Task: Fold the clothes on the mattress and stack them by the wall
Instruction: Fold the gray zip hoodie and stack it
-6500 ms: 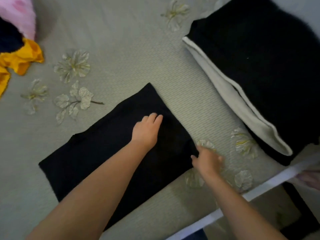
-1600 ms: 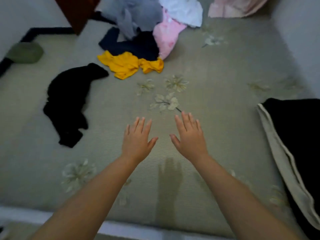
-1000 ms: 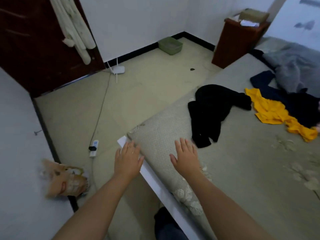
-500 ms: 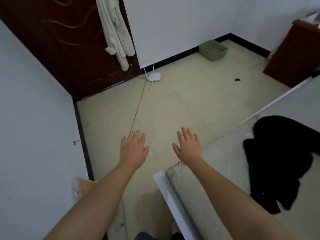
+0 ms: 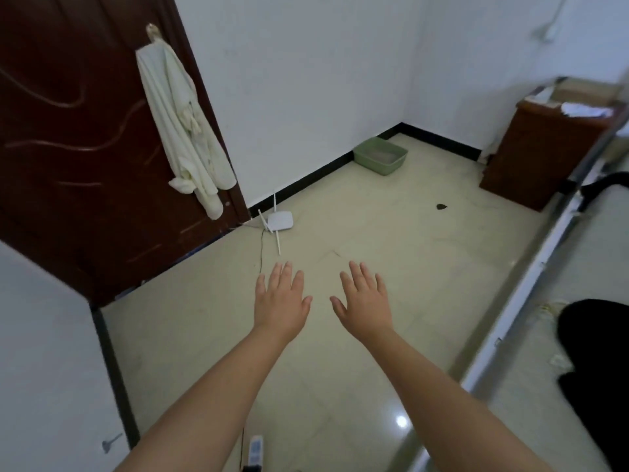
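Black cloth point(image 5: 594, 338) lies on the mattress point(image 5: 544, 386) at the right edge, cut off by the frame so I can't make out its shape. My left hand point(image 5: 282, 301) and right hand point(image 5: 366, 303) hang over the floor, fingers spread, holding nothing.

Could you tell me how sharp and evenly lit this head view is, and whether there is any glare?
Head view: both hands, left hand and right hand, are fairly sharp; the bed frame and black garment at right smear with blur; a small glare spot shines on the floor; wide-angle bending curves the door.
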Action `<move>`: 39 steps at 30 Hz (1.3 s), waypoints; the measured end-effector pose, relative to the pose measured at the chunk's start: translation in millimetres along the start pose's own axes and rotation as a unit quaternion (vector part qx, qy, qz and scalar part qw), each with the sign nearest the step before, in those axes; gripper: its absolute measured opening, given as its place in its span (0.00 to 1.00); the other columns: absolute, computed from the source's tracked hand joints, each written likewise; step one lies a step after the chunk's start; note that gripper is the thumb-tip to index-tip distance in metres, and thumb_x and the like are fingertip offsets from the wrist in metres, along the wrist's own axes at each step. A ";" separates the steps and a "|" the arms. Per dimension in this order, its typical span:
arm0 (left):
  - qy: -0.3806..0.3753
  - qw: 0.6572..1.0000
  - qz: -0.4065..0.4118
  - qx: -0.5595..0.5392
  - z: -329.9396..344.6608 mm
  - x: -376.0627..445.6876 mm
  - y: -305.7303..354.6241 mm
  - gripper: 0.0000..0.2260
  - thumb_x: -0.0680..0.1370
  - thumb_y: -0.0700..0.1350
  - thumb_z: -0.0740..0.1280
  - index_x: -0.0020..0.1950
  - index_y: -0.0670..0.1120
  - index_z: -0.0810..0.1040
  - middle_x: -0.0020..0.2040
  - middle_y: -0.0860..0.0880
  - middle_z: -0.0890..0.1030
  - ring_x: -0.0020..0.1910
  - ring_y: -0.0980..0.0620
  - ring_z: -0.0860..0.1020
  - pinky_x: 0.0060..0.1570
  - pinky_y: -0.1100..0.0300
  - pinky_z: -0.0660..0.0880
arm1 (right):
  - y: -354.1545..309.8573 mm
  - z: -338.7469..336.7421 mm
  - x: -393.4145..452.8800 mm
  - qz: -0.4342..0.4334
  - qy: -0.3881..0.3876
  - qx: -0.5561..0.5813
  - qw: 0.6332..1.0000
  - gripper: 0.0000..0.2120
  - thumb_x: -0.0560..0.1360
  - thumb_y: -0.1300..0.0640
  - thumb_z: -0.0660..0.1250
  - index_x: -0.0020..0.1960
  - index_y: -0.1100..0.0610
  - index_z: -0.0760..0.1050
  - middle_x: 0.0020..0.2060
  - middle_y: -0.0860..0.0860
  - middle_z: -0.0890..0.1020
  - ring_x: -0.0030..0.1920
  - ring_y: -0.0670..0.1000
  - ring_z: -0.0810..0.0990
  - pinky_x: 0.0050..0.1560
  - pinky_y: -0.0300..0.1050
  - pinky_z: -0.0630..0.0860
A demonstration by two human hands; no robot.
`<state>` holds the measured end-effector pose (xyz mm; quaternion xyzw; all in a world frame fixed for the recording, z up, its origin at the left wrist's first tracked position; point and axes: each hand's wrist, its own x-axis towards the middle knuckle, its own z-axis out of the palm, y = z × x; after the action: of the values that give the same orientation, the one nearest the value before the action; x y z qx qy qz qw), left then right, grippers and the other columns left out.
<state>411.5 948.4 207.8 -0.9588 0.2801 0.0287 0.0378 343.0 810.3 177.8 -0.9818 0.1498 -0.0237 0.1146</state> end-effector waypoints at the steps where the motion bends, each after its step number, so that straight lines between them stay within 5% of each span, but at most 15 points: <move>1: -0.001 1.000 0.017 0.002 -2.7 20.3 -2.6 0.24 0.81 0.55 0.49 0.75 0.47 0.51 0.76 0.46 0.50 0.75 0.48 0.46 0.71 0.47 0.47 | 3.6 -1.9 11.1 0.021 0.006 -0.002 1.000 0.27 0.79 0.44 0.50 0.74 0.56 0.54 0.76 0.54 0.50 0.75 0.53 0.45 0.73 0.52 0.43; 11: -0.014 0.963 0.268 -0.023 -3.8 174.3 130.0 0.22 0.80 0.54 0.50 0.74 0.50 0.56 0.76 0.49 0.52 0.75 0.48 0.48 0.71 0.47 0.47 | 127.1 -45.1 51.5 0.265 0.072 -0.020 0.961 0.26 0.78 0.48 0.57 0.71 0.60 0.62 0.73 0.59 0.57 0.74 0.60 0.53 0.72 0.57 0.47; 16: 0.014 0.929 0.369 -0.012 -22.0 250.5 227.2 0.22 0.81 0.54 0.49 0.74 0.51 0.56 0.76 0.52 0.53 0.75 0.49 0.48 0.71 0.48 0.48 | 229.8 -79.7 64.8 0.350 0.129 -0.087 0.924 0.24 0.65 0.55 0.76 0.56 0.65 0.77 0.59 0.65 0.76 0.60 0.66 0.75 0.56 0.67 0.70; 20: 0.037 0.915 0.401 0.001 -45.6 327.0 314.9 0.22 0.81 0.53 0.49 0.74 0.51 0.55 0.76 0.52 0.53 0.75 0.49 0.49 0.71 0.49 0.49 | 332.6 -102.4 90.0 0.416 0.118 -0.070 0.899 0.26 0.79 0.49 0.56 0.73 0.59 0.59 0.74 0.58 0.55 0.74 0.59 0.51 0.72 0.56 0.48; 28: 0.073 0.885 0.460 0.002 -87.7 454.1 468.7 0.22 0.81 0.54 0.50 0.74 0.51 0.56 0.75 0.51 0.56 0.75 0.49 0.52 0.70 0.51 0.54 | 492.5 -152.3 138.2 0.497 0.157 -0.073 0.850 0.25 0.79 0.49 0.56 0.72 0.60 0.61 0.73 0.60 0.57 0.74 0.60 0.53 0.72 0.56 0.49; 39: 0.065 0.846 0.529 -0.003 -90.4 675.2 682.1 0.22 0.81 0.53 0.49 0.75 0.50 0.54 0.76 0.50 0.54 0.75 0.48 0.50 0.70 0.50 0.53 | 722.1 -181.2 271.5 0.607 0.094 -0.095 0.783 0.26 0.80 0.46 0.49 0.74 0.55 0.53 0.75 0.55 0.51 0.75 0.54 0.47 0.73 0.53 0.44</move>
<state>614.9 6.2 207.9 -0.6649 0.7467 -0.0172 -0.0041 378.9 18.8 189.7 -0.6867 0.7264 -0.0267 -0.0031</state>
